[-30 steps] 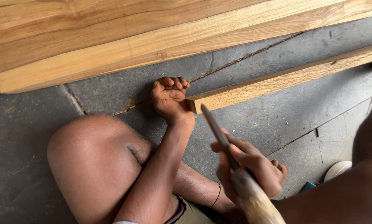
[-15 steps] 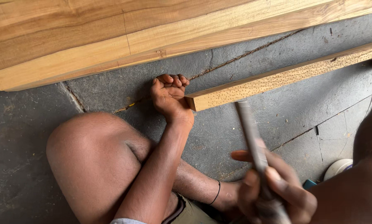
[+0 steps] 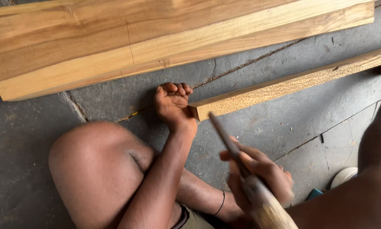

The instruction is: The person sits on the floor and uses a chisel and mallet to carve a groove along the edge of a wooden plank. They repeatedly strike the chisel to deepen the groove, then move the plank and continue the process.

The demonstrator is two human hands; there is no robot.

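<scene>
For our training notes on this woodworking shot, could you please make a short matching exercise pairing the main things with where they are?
Things:
1. left hand
2. right hand
3. wide planks
4. narrow wood strip

Places:
A. stacked along the top of the picture
B. curled at the near end of the narrow strip
C. runs from the middle out to the right edge
D. low in the picture, gripping a wooden-handled tool

Pairs: 1-B, 2-D, 3-A, 4-C
</scene>
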